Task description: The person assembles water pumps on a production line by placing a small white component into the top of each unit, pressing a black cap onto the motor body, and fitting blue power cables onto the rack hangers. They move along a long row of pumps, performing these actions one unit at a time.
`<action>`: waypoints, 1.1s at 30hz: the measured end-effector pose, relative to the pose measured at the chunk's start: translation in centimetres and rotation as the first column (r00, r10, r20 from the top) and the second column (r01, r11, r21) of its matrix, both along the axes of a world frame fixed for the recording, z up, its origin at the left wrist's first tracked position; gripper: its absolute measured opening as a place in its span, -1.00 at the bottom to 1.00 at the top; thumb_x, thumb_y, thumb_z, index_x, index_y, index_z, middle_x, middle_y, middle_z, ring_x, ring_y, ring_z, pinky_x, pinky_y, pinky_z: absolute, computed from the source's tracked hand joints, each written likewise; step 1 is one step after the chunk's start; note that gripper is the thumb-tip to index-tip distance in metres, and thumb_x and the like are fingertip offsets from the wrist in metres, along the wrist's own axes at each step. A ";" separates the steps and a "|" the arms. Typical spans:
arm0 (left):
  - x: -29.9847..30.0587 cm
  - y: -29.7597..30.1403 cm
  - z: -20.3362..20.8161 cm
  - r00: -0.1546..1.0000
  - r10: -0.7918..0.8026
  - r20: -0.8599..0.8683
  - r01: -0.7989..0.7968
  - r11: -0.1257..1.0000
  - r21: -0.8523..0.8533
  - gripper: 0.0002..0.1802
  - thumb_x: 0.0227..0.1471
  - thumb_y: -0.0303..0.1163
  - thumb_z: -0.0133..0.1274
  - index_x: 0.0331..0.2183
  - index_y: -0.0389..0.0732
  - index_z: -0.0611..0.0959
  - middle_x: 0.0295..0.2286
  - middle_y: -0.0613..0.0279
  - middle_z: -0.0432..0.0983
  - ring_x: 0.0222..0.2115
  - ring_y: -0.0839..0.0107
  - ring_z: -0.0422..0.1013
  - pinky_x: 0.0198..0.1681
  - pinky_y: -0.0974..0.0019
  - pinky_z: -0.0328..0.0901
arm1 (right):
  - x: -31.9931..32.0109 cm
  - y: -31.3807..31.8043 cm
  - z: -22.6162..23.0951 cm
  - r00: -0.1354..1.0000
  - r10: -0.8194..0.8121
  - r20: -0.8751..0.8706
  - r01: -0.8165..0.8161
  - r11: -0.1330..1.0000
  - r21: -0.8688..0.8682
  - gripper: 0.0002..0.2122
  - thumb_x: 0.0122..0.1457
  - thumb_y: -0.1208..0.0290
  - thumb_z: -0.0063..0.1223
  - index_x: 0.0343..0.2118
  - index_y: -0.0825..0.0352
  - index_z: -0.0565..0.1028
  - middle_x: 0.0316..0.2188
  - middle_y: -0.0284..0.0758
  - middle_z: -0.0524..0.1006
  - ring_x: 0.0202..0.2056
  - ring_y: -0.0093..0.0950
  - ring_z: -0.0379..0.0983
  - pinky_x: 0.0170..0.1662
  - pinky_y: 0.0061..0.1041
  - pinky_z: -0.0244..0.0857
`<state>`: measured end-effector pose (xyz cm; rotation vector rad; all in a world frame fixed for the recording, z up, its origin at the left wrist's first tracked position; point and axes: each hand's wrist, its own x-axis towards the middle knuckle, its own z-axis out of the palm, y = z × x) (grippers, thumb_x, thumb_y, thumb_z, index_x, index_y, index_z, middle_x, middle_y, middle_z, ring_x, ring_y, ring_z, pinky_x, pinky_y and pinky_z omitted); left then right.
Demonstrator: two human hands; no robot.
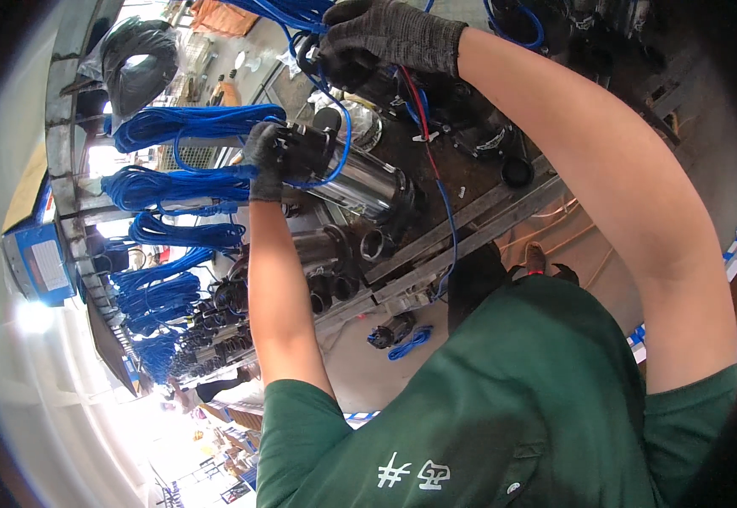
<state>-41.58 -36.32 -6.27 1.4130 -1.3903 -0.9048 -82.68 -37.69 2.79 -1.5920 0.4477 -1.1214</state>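
My left hand [264, 159], in a dark grey glove, is closed on the black top end of a submersible pump [356, 182] with a shiny steel body. The pump lies tilted on the bench, and a blue cable loops over it. Farther up, my right hand [390, 35], gloved alike, curls over the black head of a second pump [347, 72]; its fingertips are partly hidden. Beside that hand a thin red wire [415, 95] and a blue wire run down past the bench edge. A bundled blue cable [288, 10] sits at the top, close to my right hand.
Coiled blue cables [186, 127] hang in a row along the metal rack [62, 161] at left. More steel pumps [326, 245] line the bench toward the lower left. One pump [391, 330] lies on the floor. A blue box [42, 258] stands at far left.
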 end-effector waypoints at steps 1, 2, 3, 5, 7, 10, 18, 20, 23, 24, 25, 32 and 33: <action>-2.3 1.5 0.6 0.994 -0.018 0.103 0.026 0.996 -0.085 -0.84 0.09 -0.33 0.09 -0.36 -0.21 0.63 -0.44 0.29 0.50 -0.36 0.46 0.42 -0.26 0.34 0.32 | -0.4 0.0 -0.1 1.000 -0.006 0.000 0.006 1.000 0.004 -0.83 0.20 0.27 0.18 -0.24 0.24 0.59 -0.49 -0.50 0.53 -0.56 -0.77 0.33 -0.53 -0.72 0.12; -5.3 3.9 1.7 0.978 -0.018 0.207 0.054 0.985 -0.166 -0.85 0.09 -0.35 0.09 -0.35 -0.24 0.63 -0.44 0.26 0.51 -0.35 0.44 0.42 -0.24 0.32 0.32 | -0.5 -0.2 -0.3 1.000 -0.009 0.000 0.009 1.000 0.009 -0.83 0.19 0.27 0.18 -0.24 0.24 0.59 -0.49 -0.50 0.53 -0.56 -0.77 0.33 -0.53 -0.72 0.12; -7.7 6.4 2.8 0.951 -0.007 0.309 0.086 0.966 -0.243 -0.85 0.10 -0.38 0.08 -0.35 -0.26 0.63 -0.44 0.23 0.51 -0.34 0.42 0.43 -0.22 0.31 0.32 | -0.5 -0.2 -0.2 1.000 -0.009 -0.003 0.009 1.000 0.013 -0.83 0.19 0.27 0.18 -0.25 0.24 0.59 -0.49 -0.50 0.53 -0.56 -0.77 0.33 -0.53 -0.72 0.12; -10.2 11.0 3.9 0.785 0.097 0.612 0.183 0.908 -0.378 -0.85 0.12 -0.39 0.08 -0.33 -0.28 0.62 -0.40 0.14 0.52 -0.33 0.33 0.45 -0.19 0.27 0.33 | -0.2 0.2 0.1 1.000 0.004 0.001 -0.004 1.000 0.015 -0.83 0.19 0.27 0.18 -0.25 0.24 0.59 -0.49 -0.50 0.53 -0.56 -0.77 0.33 -0.53 -0.72 0.12; -13.4 15.3 3.5 0.765 0.200 0.612 0.120 0.890 -0.440 -0.83 0.12 -0.38 0.11 -0.28 -0.26 0.65 -0.34 0.06 0.54 -0.34 0.21 0.48 -0.21 0.21 0.35 | 0.1 0.3 0.1 1.000 0.012 -0.003 -0.012 1.000 0.016 -0.83 0.19 0.27 0.18 -0.25 0.24 0.59 -0.49 -0.51 0.53 -0.56 -0.77 0.33 -0.53 -0.72 0.12; -19.3 19.1 4.6 0.490 0.392 0.778 -0.020 0.898 -0.440 -0.70 0.09 -0.35 0.14 -0.09 -0.09 0.65 -0.27 0.01 0.54 -0.37 0.06 0.51 -0.25 0.12 0.39 | -0.1 0.5 0.0 1.000 0.008 -0.002 -0.008 1.000 0.028 -0.83 0.19 0.27 0.18 -0.25 0.24 0.59 -0.49 -0.51 0.53 -0.56 -0.77 0.33 -0.53 -0.72 0.12; -19.6 12.3 7.0 0.296 0.195 0.935 -0.259 0.959 -0.118 -0.53 0.04 -0.45 0.07 0.02 0.08 0.59 -0.09 0.06 0.58 -0.12 0.08 0.54 -0.09 0.10 0.42 | -0.1 0.7 -0.1 1.000 -0.001 0.002 0.000 0.998 0.055 -0.84 0.19 0.27 0.18 -0.26 0.23 0.59 -0.50 -0.51 0.53 -0.56 -0.76 0.32 -0.53 -0.72 0.12; -16.7 7.3 6.5 0.341 0.153 0.928 -0.285 0.957 -0.053 -0.60 -0.01 -0.41 0.10 -0.06 0.03 0.66 -0.10 0.08 0.59 -0.11 0.15 0.54 -0.07 0.16 0.42 | -0.3 0.5 -0.4 1.000 -0.012 -0.001 0.012 0.998 0.065 -0.84 0.19 0.27 0.18 -0.27 0.23 0.59 -0.50 -0.51 0.53 -0.56 -0.76 0.32 -0.53 -0.72 0.12; -4.5 -0.5 1.9 0.149 0.046 0.988 0.002 0.999 -0.047 -0.64 -0.08 -0.37 0.17 -0.14 0.02 0.72 -0.11 0.12 0.60 -0.13 0.17 0.55 -0.06 0.22 0.42 | 1.0 1.3 0.6 1.000 0.023 0.010 -0.024 0.998 0.059 -0.84 0.19 0.27 0.18 -0.27 0.23 0.59 -0.50 -0.51 0.52 -0.56 -0.76 0.32 -0.53 -0.71 0.12; -0.4 -2.1 0.9 0.019 0.002 1.000 0.113 0.994 -0.004 -0.63 -0.09 -0.37 0.18 -0.15 0.04 0.72 -0.10 0.14 0.59 -0.13 0.18 0.55 -0.05 0.23 0.42 | 1.7 1.7 0.8 0.999 0.048 0.022 -0.049 0.997 0.060 -0.84 0.19 0.27 0.18 -0.27 0.23 0.59 -0.50 -0.51 0.52 -0.56 -0.76 0.32 -0.53 -0.71 0.12; -0.3 -3.7 1.2 -0.100 -0.066 0.993 0.199 0.976 0.085 -0.60 -0.09 -0.38 0.18 -0.12 0.11 0.71 -0.09 0.17 0.59 -0.11 0.19 0.54 -0.03 0.23 0.40 | 1.5 1.6 0.6 0.999 0.043 0.022 -0.044 0.997 0.067 -0.84 0.19 0.27 0.18 -0.27 0.23 0.59 -0.50 -0.51 0.52 -0.56 -0.76 0.32 -0.53 -0.71 0.12; -5.6 -4.0 5.0 -0.306 -0.354 0.884 0.049 0.921 0.386 -0.57 -0.09 -0.41 0.15 -0.09 0.07 0.70 -0.06 0.17 0.57 -0.06 0.19 0.51 -0.01 0.23 0.39 | 0.0 0.6 -0.3 1.000 0.008 0.013 -0.010 0.996 0.093 -0.84 0.19 0.26 0.18 -0.28 0.22 0.59 -0.50 -0.51 0.52 -0.56 -0.76 0.32 -0.53 -0.71 0.12; -4.3 -3.8 4.7 -0.304 -0.350 0.886 0.026 0.927 0.374 -0.59 -0.07 -0.38 0.13 -0.09 0.04 0.70 -0.06 0.13 0.57 -0.06 0.18 0.51 -0.01 0.22 0.39 | 0.4 0.8 -0.2 1.000 0.022 0.021 -0.023 0.996 0.091 -0.84 0.19 0.26 0.18 -0.28 0.22 0.59 -0.50 -0.51 0.52 -0.56 -0.76 0.32 -0.53 -0.71 0.12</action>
